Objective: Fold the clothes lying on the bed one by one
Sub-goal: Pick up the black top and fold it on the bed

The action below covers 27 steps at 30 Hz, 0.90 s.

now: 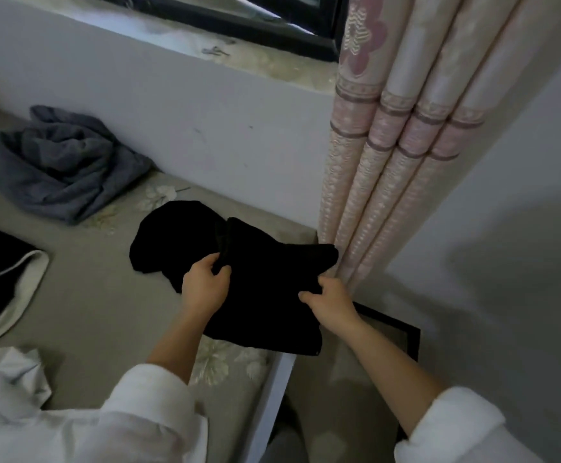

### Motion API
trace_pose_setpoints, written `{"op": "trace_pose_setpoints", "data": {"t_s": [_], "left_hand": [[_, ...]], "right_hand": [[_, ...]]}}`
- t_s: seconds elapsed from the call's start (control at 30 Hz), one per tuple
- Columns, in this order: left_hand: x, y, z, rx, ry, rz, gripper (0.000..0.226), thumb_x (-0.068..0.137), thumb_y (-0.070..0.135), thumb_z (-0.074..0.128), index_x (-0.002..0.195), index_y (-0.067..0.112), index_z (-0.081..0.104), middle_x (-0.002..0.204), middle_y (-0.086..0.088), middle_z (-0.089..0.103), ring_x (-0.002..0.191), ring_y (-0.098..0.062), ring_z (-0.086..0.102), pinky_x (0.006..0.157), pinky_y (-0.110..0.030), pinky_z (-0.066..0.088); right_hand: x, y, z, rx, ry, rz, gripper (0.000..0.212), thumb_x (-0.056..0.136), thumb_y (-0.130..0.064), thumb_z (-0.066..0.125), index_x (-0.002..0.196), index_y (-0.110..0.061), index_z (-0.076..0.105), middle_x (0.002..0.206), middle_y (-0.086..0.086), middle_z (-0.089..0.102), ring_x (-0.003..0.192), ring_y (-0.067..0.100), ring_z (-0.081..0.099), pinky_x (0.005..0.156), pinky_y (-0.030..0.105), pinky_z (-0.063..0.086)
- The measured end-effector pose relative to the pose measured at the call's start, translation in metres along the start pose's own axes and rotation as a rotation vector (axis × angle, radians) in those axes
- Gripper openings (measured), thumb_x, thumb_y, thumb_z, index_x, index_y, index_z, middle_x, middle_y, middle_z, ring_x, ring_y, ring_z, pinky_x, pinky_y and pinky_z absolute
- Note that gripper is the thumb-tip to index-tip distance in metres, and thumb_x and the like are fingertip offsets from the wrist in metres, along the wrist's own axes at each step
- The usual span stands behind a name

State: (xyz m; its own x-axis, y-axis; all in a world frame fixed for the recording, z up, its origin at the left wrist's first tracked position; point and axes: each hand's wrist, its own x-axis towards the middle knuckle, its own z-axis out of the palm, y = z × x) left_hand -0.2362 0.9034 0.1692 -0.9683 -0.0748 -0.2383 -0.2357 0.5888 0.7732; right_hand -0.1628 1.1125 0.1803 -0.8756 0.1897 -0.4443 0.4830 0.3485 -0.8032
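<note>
Black garment [265, 295] at bed [98, 295] corner, left hand [205, 285] pinching its fold, right hand [331, 302] gripping its right edge beside curtain [389, 162]

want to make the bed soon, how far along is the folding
Done: no finished folded pile shows in this view. In hand: the left hand and right hand grip the black garment, partly doubled over near the corner of the bed. Left: the crumpled grey garment by the wall and the black-and-white garment at the left edge, both unfolded. Probably early to midway.
</note>
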Motion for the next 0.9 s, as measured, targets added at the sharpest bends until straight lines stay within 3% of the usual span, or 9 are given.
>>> {"op": "trace_pose_setpoints", "data": {"t_s": [0.2, 0.33, 0.43, 0.5, 0.6, 0.77, 0.9], "left_hand": [[0.120, 0.002, 0.031, -0.019, -0.003, -0.079, 0.032, 0.094, 0.024, 0.054, 0.126, 0.021, 0.060, 0.072, 0.017, 0.057, 0.059, -0.008, 0.059, 0.050, -0.023, 0.046], [0.176, -0.002, 0.069, -0.075, -0.119, -0.133, 0.038, 0.095, 0.029, 0.054, 0.132, 0.021, 0.055, 0.103, 0.007, 0.065, 0.078, -0.011, 0.062, 0.065, -0.026, 0.051], [0.211, -0.010, 0.104, -0.156, -0.247, -0.193, 0.036, 0.093, 0.031, 0.059, 0.125, 0.015, 0.060, 0.114, -0.003, 0.067, 0.095, -0.020, 0.065, 0.085, -0.038, 0.054], [0.230, -0.018, 0.124, -0.212, -0.294, -0.245, 0.033, 0.091, 0.030, 0.062, 0.118, 0.010, 0.062, 0.112, -0.008, 0.067, 0.098, -0.024, 0.065, 0.090, -0.040, 0.053], [0.252, -0.038, 0.142, -0.268, -0.347, -0.323, 0.020, 0.092, 0.024, 0.061, 0.107, 0.011, 0.061, 0.110, -0.011, 0.067, 0.095, -0.023, 0.065, 0.084, -0.033, 0.054], [0.274, -0.073, 0.137, -0.074, -0.353, -0.359, 0.031, 0.096, 0.028, 0.054, 0.121, 0.009, 0.055, 0.117, -0.011, 0.062, 0.105, -0.029, 0.060, 0.092, -0.043, 0.051], [0.287, -0.094, 0.110, 0.134, -0.310, -0.408, 0.033, 0.099, 0.028, 0.046, 0.128, 0.012, 0.048, 0.116, -0.013, 0.058, 0.101, -0.031, 0.058, 0.084, -0.044, 0.054]], "right_hand": [[0.119, -0.022, 0.017, -0.148, 0.052, 0.005, 0.021, 0.093, -0.020, 0.058, 0.112, -0.011, 0.064, 0.103, 0.006, 0.068, 0.095, 0.021, 0.063, 0.086, 0.040, 0.053], [0.168, -0.013, 0.017, -0.209, 0.157, 0.075, 0.031, 0.094, -0.020, 0.058, 0.123, -0.009, 0.060, 0.112, 0.006, 0.067, 0.104, 0.024, 0.062, 0.091, 0.035, 0.050], [0.194, -0.001, 0.013, -0.240, 0.273, 0.106, 0.028, 0.093, -0.016, 0.058, 0.118, -0.003, 0.061, 0.108, 0.011, 0.067, 0.103, 0.028, 0.062, 0.089, 0.035, 0.050], [0.207, 0.006, 0.010, -0.244, 0.329, 0.125, 0.028, 0.094, -0.015, 0.058, 0.119, -0.003, 0.061, 0.109, 0.010, 0.066, 0.104, 0.028, 0.061, 0.088, 0.032, 0.048], [0.221, 0.016, 0.016, -0.226, 0.368, 0.118, 0.022, 0.094, -0.011, 0.056, 0.114, -0.005, 0.062, 0.098, 0.006, 0.065, 0.095, 0.023, 0.061, 0.078, 0.026, 0.043], [0.236, 0.025, 0.036, -0.117, 0.369, 0.150, 0.010, 0.095, -0.013, 0.055, 0.102, -0.017, 0.061, 0.083, -0.015, 0.058, 0.074, -0.006, 0.052, 0.060, 0.003, 0.039], [0.249, 0.026, 0.047, 0.004, 0.329, 0.269, 0.007, 0.092, -0.011, 0.058, 0.091, -0.017, 0.061, 0.082, -0.013, 0.060, 0.074, -0.004, 0.054, 0.057, 0.012, 0.039]]}}
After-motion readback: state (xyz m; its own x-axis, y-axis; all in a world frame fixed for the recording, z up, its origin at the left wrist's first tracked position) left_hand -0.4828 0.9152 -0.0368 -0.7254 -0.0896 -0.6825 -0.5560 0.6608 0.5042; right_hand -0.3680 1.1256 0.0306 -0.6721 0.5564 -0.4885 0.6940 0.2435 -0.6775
